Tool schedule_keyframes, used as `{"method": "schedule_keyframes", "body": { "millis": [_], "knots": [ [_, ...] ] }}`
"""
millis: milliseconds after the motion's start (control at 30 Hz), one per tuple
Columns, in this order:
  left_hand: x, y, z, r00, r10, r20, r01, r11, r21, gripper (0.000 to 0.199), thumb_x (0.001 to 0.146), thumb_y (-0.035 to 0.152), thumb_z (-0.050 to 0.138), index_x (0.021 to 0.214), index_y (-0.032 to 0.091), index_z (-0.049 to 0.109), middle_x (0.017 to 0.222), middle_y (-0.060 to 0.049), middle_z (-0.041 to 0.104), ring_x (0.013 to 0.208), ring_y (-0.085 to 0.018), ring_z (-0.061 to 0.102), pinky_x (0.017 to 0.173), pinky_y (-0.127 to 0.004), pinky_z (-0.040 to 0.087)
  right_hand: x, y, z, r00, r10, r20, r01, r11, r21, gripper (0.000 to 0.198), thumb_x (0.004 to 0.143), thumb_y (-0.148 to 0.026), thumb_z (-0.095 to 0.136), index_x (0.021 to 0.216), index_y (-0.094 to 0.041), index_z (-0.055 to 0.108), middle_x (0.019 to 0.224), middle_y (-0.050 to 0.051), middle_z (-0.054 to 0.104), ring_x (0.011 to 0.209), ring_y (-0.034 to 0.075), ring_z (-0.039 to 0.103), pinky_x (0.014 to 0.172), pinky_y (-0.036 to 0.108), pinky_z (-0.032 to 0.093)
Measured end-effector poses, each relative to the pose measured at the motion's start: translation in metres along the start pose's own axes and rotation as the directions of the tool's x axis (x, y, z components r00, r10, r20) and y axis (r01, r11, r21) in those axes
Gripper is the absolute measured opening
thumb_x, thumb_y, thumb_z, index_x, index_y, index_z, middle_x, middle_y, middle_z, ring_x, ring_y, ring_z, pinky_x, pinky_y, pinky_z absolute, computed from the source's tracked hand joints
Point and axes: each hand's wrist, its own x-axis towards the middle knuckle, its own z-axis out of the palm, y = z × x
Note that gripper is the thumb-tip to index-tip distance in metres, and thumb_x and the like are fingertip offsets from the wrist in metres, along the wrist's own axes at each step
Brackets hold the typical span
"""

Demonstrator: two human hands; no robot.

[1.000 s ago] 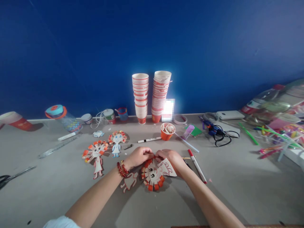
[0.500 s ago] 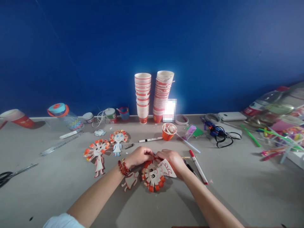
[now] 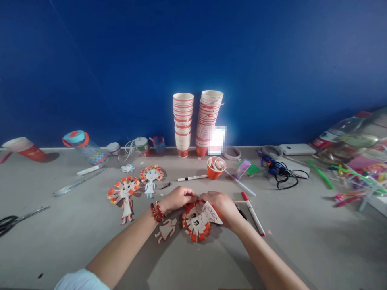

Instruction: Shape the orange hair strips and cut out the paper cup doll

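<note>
A paper doll head [image 3: 198, 225] lies in front of me, a drawn face ringed by curled orange-and-white strips cut from a cup. At its far edge, the fingertips of my left hand [image 3: 178, 198] are closed in a pinch on the strips. My right hand [image 3: 218, 204] is also closed there, fingers nearly meeting the left ones; the exact grip is partly hidden. Under the right palm sticks out a white paper piece [image 3: 213, 214] with red drawn lines. Beside my left wrist lies a cut-out paper doll body [image 3: 166, 230].
Two finished-looking paper dolls [image 3: 127, 209] [image 3: 150, 187] lie left. Behind stand two stacks of paper cups [image 3: 183, 125] [image 3: 208, 121] and an orange cup of scraps [image 3: 215, 172]. A red marker [image 3: 253, 214], glue gun [image 3: 273, 166] and straws [image 3: 320, 174] are right; scissors [image 3: 24, 219] lie left.
The doll head has turned slightly between my fingers, and the paper piece under my right palm has shifted a little. Both hands stay almost in place; the view moves slightly.
</note>
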Motion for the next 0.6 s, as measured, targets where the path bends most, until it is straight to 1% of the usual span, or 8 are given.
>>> {"method": "schedule_keyframes", "body": {
  "millis": [100,333,467,600],
  "knots": [
    [-0.0007,0.0012,-0.0021,1.0,0.004,0.029,-0.006,0.997,0.072,0.028,0.076,0.036,0.058,0.087,0.013,0.069,0.082,-0.003,0.069,0.074,-0.017,0.058,0.068,-0.025,0.043,-0.0002,0.0002,-0.0023,0.999,-0.008,0.034,0.008,1.0,0.011,0.012,0.077,-0.023,0.058,0.088,-0.019,0.06,0.079,0.006,0.063,0.074,0.02,0.059,0.059,0.024,0.031],
    [-0.0012,0.0012,-0.0048,0.999,-0.007,0.048,0.003,0.996,0.086,0.031,0.076,0.04,0.058,0.082,0.012,0.069,0.075,-0.002,0.067,0.066,-0.015,0.056,0.062,-0.022,0.04,-0.0008,-0.0012,-0.0047,0.999,-0.024,0.026,0.022,0.997,0.079,0.014,0.075,-0.022,0.057,0.088,-0.019,0.06,0.08,0.005,0.063,0.075,0.019,0.058,0.061,0.023,0.033],
    [-0.0021,0.0011,-0.0059,0.997,0.003,0.076,-0.008,0.998,0.065,0.028,0.074,0.038,0.061,0.083,0.012,0.069,0.078,-0.003,0.068,0.067,-0.015,0.057,0.064,-0.023,0.042,-0.0011,-0.0012,-0.0055,0.999,-0.053,0.009,0.052,0.991,0.122,0.009,0.077,-0.024,0.056,0.085,-0.019,0.059,0.078,0.004,0.062,0.074,0.019,0.057,0.062,0.023,0.034],
    [-0.0028,0.0029,-0.0053,0.995,-0.008,0.095,0.002,0.998,0.063,0.024,0.073,0.032,0.061,0.083,0.012,0.069,0.08,-0.005,0.07,0.069,-0.016,0.059,0.066,-0.024,0.043,-0.0001,-0.0003,-0.0036,0.995,-0.098,0.001,0.097,0.985,0.143,0.004,0.078,-0.02,0.054,0.079,-0.019,0.057,0.076,0.003,0.061,0.073,0.017,0.056,0.063,0.023,0.034]
  ]
}}
